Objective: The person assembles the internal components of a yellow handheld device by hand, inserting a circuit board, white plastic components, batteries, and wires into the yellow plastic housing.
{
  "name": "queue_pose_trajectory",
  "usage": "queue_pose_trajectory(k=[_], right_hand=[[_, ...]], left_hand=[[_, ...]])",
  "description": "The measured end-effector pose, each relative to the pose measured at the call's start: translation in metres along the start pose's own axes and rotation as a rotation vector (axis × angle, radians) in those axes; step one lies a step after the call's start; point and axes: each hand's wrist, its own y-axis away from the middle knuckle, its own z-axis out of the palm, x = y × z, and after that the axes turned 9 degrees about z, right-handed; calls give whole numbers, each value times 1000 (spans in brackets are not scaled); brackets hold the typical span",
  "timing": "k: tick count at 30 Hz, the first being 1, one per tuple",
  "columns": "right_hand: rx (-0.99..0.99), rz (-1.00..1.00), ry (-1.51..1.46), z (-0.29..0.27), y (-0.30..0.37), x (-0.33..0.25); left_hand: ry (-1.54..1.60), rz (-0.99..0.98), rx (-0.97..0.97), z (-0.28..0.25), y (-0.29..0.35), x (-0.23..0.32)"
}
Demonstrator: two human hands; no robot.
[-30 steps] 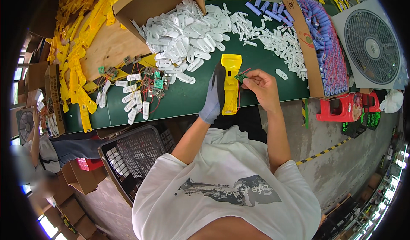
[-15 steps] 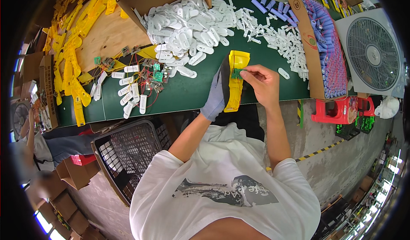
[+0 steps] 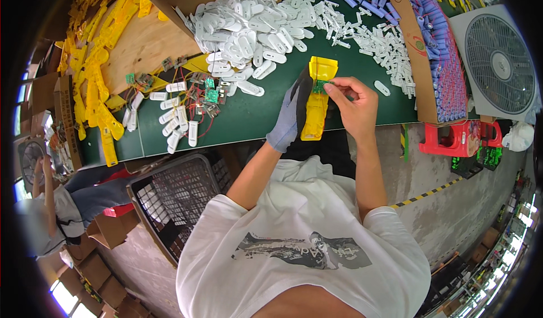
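Note:
My left hand (image 3: 284, 121), in a grey-blue glove with a dark palm, is closed around a long yellow plastic housing (image 3: 314, 116). The housing is tilted nearly upright in the picture, its hollow side facing my right hand, over the table's near edge. A small green circuit board (image 3: 318, 86) sits against the upper part of this hollow. My bare right hand (image 3: 360, 107) pinches the board's edge between thumb and forefinger. The fingers partly hide the board, and how it is seated cannot be seen.
White plastic covers (image 3: 243, 35) and small white strips (image 3: 387, 58) are heaped beyond my hands. Wired boards with white pieces (image 3: 180, 114) lie left, near yellow housings (image 3: 96, 86). A carton of purple cylindrical cells (image 3: 447, 83) and a fan (image 3: 500, 63) stand right. A black crate (image 3: 175, 196) is below the table.
The whole view has shifted slightly. My hands and the housing appear a little higher and farther right, and both grips are kept.

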Motion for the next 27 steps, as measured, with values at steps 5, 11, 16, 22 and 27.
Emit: queue_pose_trajectory(k=[5, 11, 16, 22, 27], right_hand=[[86, 47, -69, 8, 1, 4], [76, -64, 55, 3, 3, 19], [8, -89, 95, 3, 4, 21], [20, -173, 227, 15, 5, 18], [-2, -136, 253, 13, 9, 19]], left_hand=[[-136, 175, 22, 0, -2, -9], [-147, 248, 89, 7, -2, -8], [-205, 220, 83, 7, -4, -7], [-114, 286, 148, -1, -2, -14], [-216, 305, 176, 7, -1, -14]])
